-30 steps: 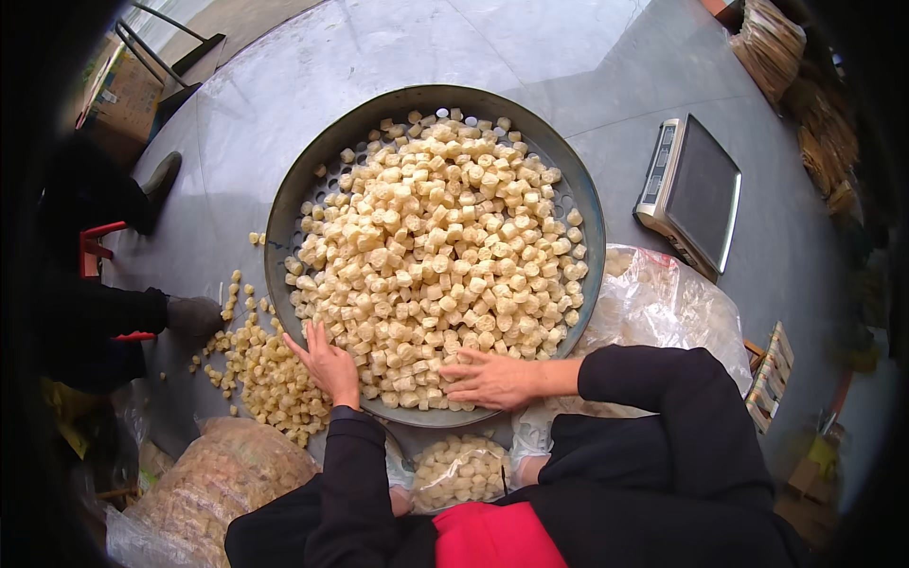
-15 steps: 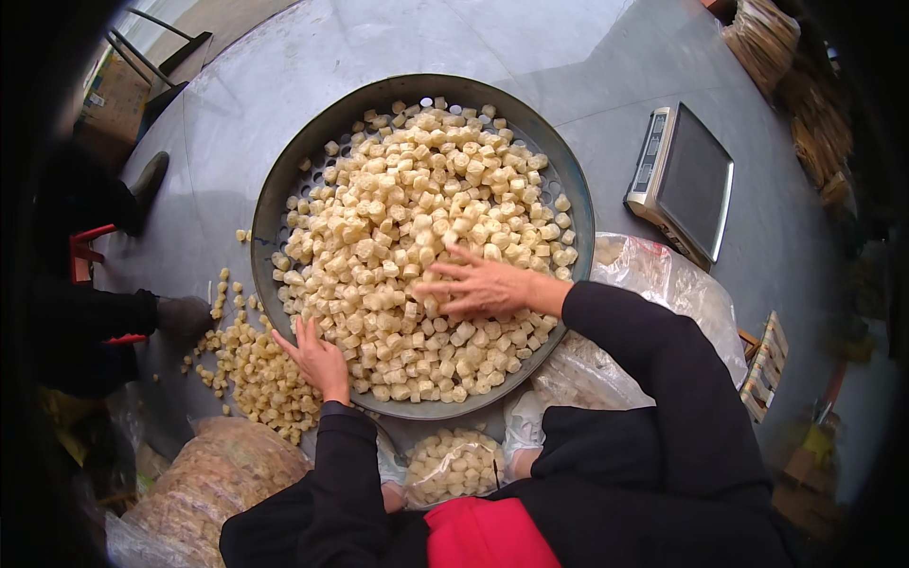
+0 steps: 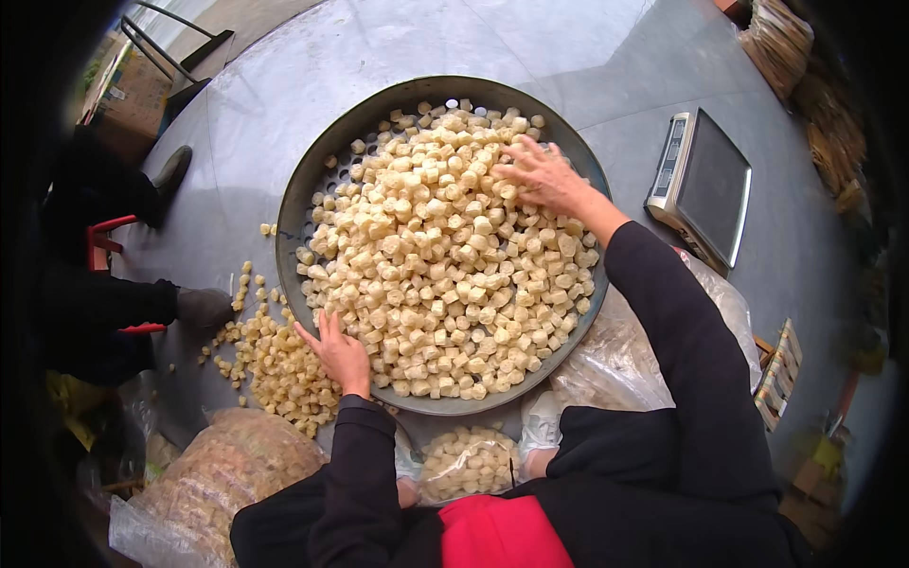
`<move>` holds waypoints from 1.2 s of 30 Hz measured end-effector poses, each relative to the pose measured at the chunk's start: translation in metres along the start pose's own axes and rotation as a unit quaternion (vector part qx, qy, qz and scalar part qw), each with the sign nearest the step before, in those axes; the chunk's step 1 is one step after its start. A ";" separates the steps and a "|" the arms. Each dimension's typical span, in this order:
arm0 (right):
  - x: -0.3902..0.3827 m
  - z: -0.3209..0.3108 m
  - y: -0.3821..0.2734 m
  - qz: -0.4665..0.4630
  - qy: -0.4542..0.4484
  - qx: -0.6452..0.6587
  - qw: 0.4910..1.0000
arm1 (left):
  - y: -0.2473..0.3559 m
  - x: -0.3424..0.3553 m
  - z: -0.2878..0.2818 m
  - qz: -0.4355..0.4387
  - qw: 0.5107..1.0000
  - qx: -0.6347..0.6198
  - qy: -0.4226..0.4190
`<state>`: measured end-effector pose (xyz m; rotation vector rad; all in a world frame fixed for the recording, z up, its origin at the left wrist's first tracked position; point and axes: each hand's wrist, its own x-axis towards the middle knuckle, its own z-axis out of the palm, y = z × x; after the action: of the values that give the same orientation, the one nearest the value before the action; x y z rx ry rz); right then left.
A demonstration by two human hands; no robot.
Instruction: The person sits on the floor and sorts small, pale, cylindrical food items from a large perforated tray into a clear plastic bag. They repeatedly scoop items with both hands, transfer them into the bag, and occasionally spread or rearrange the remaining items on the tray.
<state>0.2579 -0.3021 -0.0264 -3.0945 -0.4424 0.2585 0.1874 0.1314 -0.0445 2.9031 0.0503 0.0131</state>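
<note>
A large round metal sieve (image 3: 290, 220) with holes in its bottom holds a wide heap of pale yellow, chunky cylinder-like pieces (image 3: 431, 251); their exact kind I cannot tell. My left hand (image 3: 339, 358) lies at the near-left rim, fingers spread against the edge and the pieces beside it. Over the right far side of the heap is my right hand (image 3: 549, 182), open, its spread fingertips touching the pieces. Below the sieve, between my feet, sits a clear plastic bag (image 3: 468, 464) of the same pieces.
Loose pieces (image 3: 289, 374) lie spilled on the floor left of the sieve. A flat scale (image 3: 705, 185) stands at the right. Filled plastic bags (image 3: 222, 464) flank me. At the left, another person's shoe (image 3: 204, 308) is close to the spill, near a red stool (image 3: 102, 241).
My right hand has swept away from me and to the right across the heap. The left hand remains at the rim. The whole view has shifted slightly.
</note>
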 end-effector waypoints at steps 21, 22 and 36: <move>-0.067 0.002 -0.093 -0.216 -0.059 0.085 0.971 | 0.000 0.000 -0.003 -0.014 1.000 -0.004 0.002; -0.065 0.002 -0.085 -0.187 -0.023 0.095 0.978 | 0.001 0.000 -0.001 -0.015 1.000 -0.003 0.002; -0.078 -0.007 -0.056 0.123 0.291 0.291 0.903 | 0.006 0.000 -0.002 -0.026 0.999 -0.027 -0.004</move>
<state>0.1699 -0.2696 -0.0051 -2.4473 0.0491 -0.4508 0.1873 0.1265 -0.0408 2.8472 0.1208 -0.0073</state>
